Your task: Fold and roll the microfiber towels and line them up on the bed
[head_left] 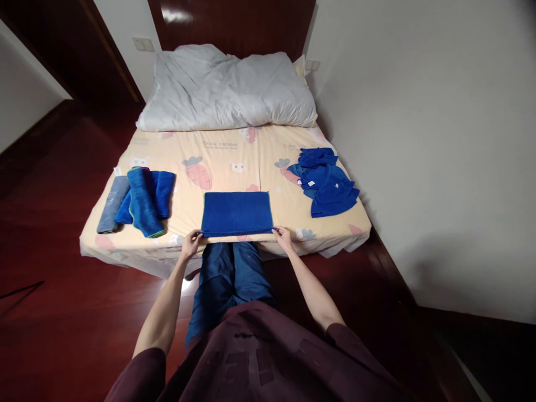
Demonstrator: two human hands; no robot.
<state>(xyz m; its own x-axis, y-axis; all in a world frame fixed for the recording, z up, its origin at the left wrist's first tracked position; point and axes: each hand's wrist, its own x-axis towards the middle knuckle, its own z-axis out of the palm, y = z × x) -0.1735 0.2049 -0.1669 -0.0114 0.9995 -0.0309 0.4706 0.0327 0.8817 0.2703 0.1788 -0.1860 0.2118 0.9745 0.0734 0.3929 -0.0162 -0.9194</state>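
A blue towel [237,211] lies flat on the bed's front part, its near edge turned over in a narrow fold. My left hand [192,244] pinches the left end of that near edge. At the opposite end, my right hand [283,238] grips the right corner between thumb and fingers. Off to the left rest several rolled towels: a grey-blue one [114,204], a blue one with green trim [144,202] on top, and a darker blue one [164,194]. On the right is a loose heap of crumpled blue towels [330,181] with small white tags.
The bed [218,159] has a cream sheet printed with carrots and rabbits. A folded grey-white quilt [228,89] lies by the dark wooden headboard [234,22]. A white wall [439,139] runs along the right side. Dark red floor [50,223] shows at left.
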